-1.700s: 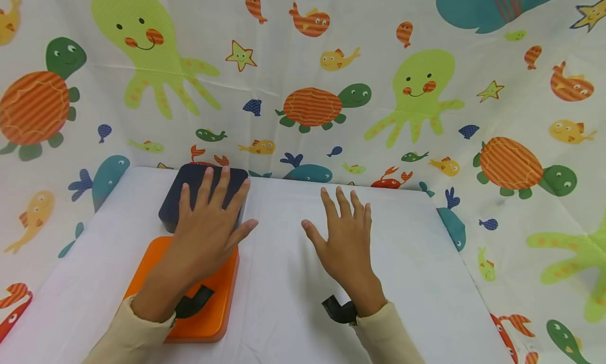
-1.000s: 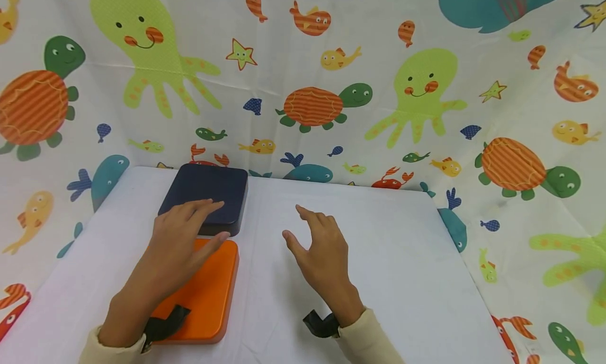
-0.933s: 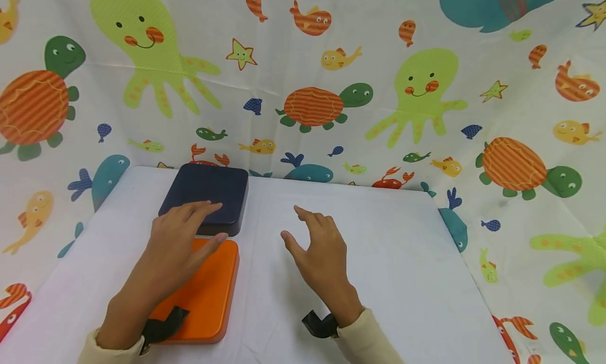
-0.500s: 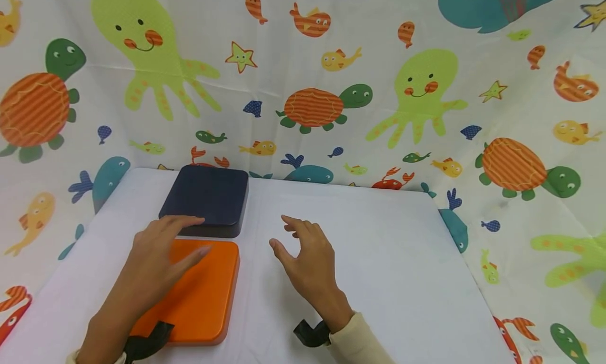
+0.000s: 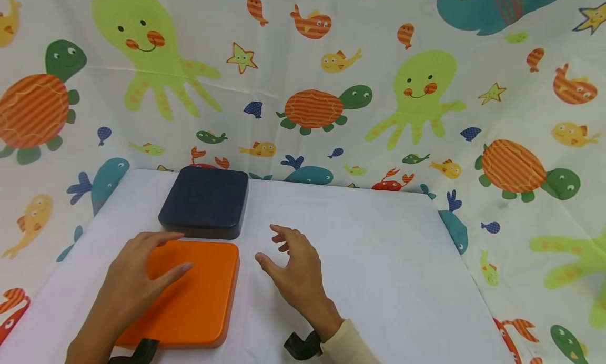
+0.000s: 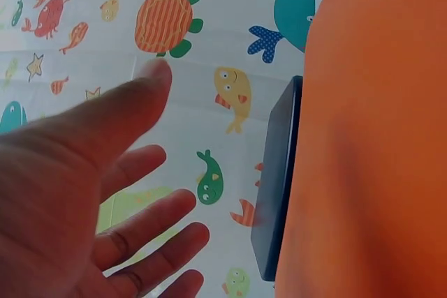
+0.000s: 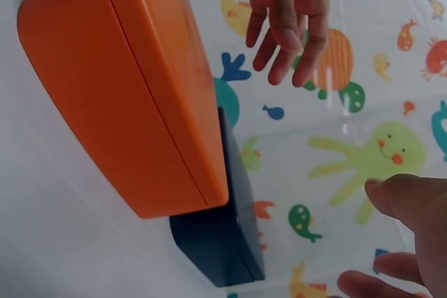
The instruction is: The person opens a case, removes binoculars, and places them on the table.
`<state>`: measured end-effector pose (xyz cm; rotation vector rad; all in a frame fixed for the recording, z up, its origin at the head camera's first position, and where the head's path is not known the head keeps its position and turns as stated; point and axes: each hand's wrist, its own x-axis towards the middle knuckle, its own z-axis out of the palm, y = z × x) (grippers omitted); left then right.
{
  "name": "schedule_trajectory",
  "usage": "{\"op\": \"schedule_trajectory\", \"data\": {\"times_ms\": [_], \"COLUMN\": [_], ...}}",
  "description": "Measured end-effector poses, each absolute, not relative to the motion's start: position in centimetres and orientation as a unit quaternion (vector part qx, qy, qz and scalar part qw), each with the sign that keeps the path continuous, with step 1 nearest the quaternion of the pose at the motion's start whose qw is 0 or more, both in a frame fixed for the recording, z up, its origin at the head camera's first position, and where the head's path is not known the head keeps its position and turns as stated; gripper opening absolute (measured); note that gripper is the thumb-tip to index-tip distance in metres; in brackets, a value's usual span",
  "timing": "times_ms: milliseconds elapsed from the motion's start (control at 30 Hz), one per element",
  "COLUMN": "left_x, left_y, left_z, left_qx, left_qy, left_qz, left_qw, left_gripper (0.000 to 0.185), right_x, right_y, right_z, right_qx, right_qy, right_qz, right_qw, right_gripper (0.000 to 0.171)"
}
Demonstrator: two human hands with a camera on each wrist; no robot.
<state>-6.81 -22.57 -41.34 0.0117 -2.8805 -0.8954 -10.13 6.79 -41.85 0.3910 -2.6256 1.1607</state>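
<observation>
A flat orange box [image 5: 203, 295] with rounded corners lies on the left part of the table; the right wrist view shows a seam line around the side of this orange box [image 7: 105, 82]. Just behind it sits a dark navy box [image 5: 208, 201] of similar shape. My left hand [image 5: 132, 274] hovers over the orange box's left side, thumb and fingers apart and holding nothing. To the right of the box, my right hand [image 5: 298, 269] hangs above the white surface, its thumb apart from loosely bent fingers, with nothing in it.
The white table [image 5: 379, 280] extends to the right of the boxes. A curtain [image 5: 265, 32] printed with sea animals stands behind and on both sides. A black strap [image 5: 303, 345] sits at my right wrist.
Both hands have drawn back toward me and to the left, fingers going from spread flat to loosely bent. The left hand no longer covers the navy box. Neither box has moved.
</observation>
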Motion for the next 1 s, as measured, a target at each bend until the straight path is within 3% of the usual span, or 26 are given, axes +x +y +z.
{"op": "schedule_trajectory", "data": {"times_ms": [267,600,1000], "left_x": [-6.0,-5.2,-4.9], "left_y": [-24.2,-26.4,-28.7], "left_z": [-42.8,-44.6,-45.8], "left_qx": [0.049,0.084,0.104], "left_qy": [-0.953,-0.951,-0.898], "left_qz": [-0.296,-0.298,-0.420], "left_qw": [0.046,0.014,-0.075], "left_gripper": [0.082,0.092,0.097], "right_x": [-9.9,-9.3,-9.1], "right_y": [6.0,4.8,4.0], "right_z": [-43.1,-44.0,-45.1], "right_qx": [0.145,0.139,0.129], "right_qy": [-0.895,-0.885,-0.824], "right_qz": [0.408,0.441,0.548], "right_qw": [0.107,0.049,-0.065], "right_gripper": [0.061,0.061,0.060]}}
